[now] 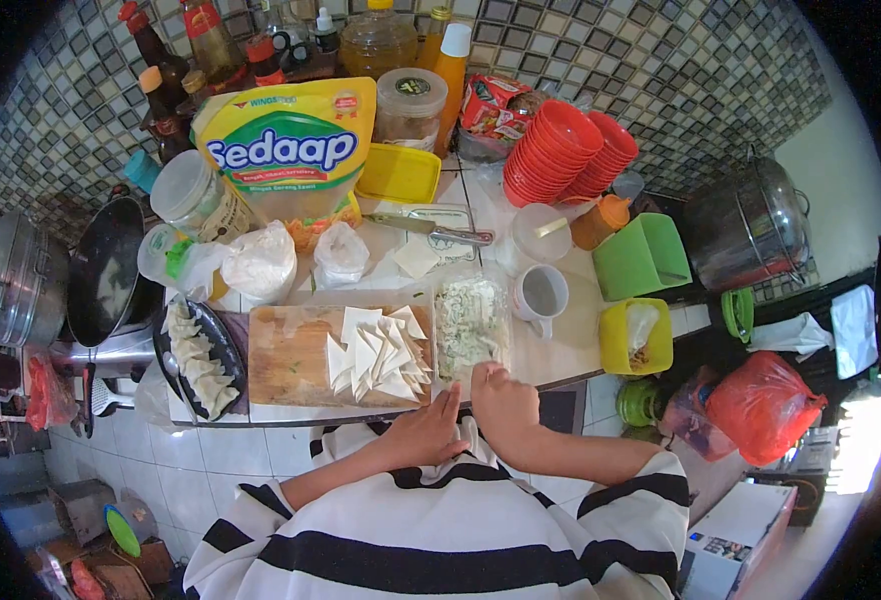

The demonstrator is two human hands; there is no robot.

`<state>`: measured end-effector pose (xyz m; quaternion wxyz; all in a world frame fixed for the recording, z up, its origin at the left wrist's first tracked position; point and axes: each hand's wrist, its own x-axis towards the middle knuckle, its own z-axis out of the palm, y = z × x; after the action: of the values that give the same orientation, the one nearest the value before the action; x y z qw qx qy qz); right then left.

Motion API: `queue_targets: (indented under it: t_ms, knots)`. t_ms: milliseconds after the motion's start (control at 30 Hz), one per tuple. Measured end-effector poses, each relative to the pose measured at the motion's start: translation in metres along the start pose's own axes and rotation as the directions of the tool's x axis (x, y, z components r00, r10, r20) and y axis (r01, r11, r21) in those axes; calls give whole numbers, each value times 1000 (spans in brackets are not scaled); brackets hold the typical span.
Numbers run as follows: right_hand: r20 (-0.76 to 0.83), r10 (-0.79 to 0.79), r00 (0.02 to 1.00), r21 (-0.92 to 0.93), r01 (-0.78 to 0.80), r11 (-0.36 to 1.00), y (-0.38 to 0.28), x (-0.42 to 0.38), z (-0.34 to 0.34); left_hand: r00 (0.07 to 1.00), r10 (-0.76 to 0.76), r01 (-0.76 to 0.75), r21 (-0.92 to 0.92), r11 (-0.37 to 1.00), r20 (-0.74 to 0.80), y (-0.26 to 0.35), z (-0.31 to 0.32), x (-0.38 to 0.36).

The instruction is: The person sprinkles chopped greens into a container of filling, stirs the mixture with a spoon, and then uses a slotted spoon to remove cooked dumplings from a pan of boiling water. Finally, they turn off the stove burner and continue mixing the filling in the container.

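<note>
Head camera looks down over a striped shirt to both hands at the counter's near edge. Left hand point(429, 432) and right hand point(501, 405) meet in front of the chest, fingers curled together around something small and pale; what they pinch I cannot tell. Just beyond them lies a wooden cutting board point(291, 358) carrying a loose heap of square dumpling wrappers point(379, 352). Right of the board sits a clear container of chopped filling point(469, 322), then a white mug point(542, 295). Left of the board, a dark tray point(223, 345) holds folded dumplings point(199, 358). Farther back, a knife point(431, 230) rests beside a yellow lid point(399, 174). Behind that stands a big yellow pouch point(286, 150) reading "Sedaap", with "WINGS" small at the top. Stacked red bowls point(556, 150) rise at right.
</note>
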<state>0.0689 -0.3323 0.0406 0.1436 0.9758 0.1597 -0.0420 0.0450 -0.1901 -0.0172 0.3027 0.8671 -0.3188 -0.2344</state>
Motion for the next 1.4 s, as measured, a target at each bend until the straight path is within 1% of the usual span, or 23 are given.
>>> queue_targets:
  t_ms: [33, 67, 133, 267, 367, 433, 467, 533, 567, 667, 733, 767, 833, 867, 933, 1067, 1133, 1167, 1233, 1267, 1333, 1367, 1400]
  knots:
    - [66, -6, 998, 2, 6, 1000, 0, -5, -9, 1000, 0, 0, -3, 1000, 1, 1, -1, 0]
    - [69, -6, 998, 0, 6, 1000, 5, -5, -18, 1000, 11, -11, 6, 1000, -8, 1, -1, 0]
    - [103, -54, 993, 98, 44, 994, 19, 8, -34, 1000, 22, -22, 14, 1000, -17, 1, 0, 0]
    - [54, -32, 998, 109, 26, 994, 26, 35, -34, 997, 48, -47, 27, 999, -58, -3, 5, 0]
    - [125, -41, 991, 88, 30, 996, 23, 41, -32, 997, 51, -49, 31, 998, -54, -3, 4, 0]
    - [311, -66, 948, 113, 32, 993, 22, 41, -39, 999, 35, -34, 16, 999, -37, -1, 0, -1]
    - [313, -65, 947, 112, 31, 993, 24, 41, -45, 1000, 20, -19, 23, 1000, -21, 1, -2, -1]
    - [432, -206, 878, 127, 167, 978, 34, 43, -56, 1000, 10, -10, 28, 1000, -1, 3, -3, -1]
    - [435, -203, 877, 126, 164, 978, 38, 45, -55, 1000, 14, -14, 43, 999, -5, 3, -2, -1]
    - [330, -286, 900, 133, 256, 958, 53, 51, -50, 999, 35, -33, 56, 998, -32, 1, 1, -1]
    - [250, -349, 903, 244, 290, 925, 65, 60, -49, 997, 51, -48, 55, 997, -55, -3, 7, 0]
    - [251, -349, 903, 244, 290, 925, 68, 65, -48, 992, 83, -78, 59, 995, -92, -4, 8, 0]
    - [406, -326, 854, 230, 250, 941, 73, 73, -44, 985, 116, -109, 63, 992, -128, -5, 10, 0]
    - [407, -325, 854, 230, 249, 941, 74, 73, -40, 989, 102, -97, 45, 994, -110, -3, 7, -1]
    - [503, -366, 783, 308, 233, 922, 79, 78, -32, 991, 91, -88, 32, 996, -98, -4, 6, 1]
    - [484, -452, 749, 374, 289, 881, 95, 85, -4, 981, 139, -132, 54, 990, -137, -8, 10, 1]
    - [426, -502, 753, 673, 108, 732, 104, 83, 0, 982, 132, -130, 28, 991, -132, -7, 8, 1]
    - [428, -501, 752, 674, 104, 731, 104, 82, 0, 983, 133, -130, 26, 991, -129, -6, 8, 1]
    - [623, -374, 687, 696, -268, 666, 104, 78, -2, 985, 119, -114, 41, 993, -128, -5, 8, 0]
    - [623, -376, 686, 697, -268, 665, 103, 75, 4, 985, 117, -113, 40, 993, -127, -6, 7, 0]
    - [664, -370, 649, 731, -463, 500, 99, 66, 23, 992, 91, -92, -11, 996, -83, -6, 6, 1]
    - [664, -372, 649, 732, -462, 500, 97, 60, 26, 993, 89, -90, -11, 996, -83, -6, 5, 0]
    - [680, -412, 607, 733, -590, 340, 95, 53, 28, 994, 84, -86, -31, 996, -77, -6, 4, 0]
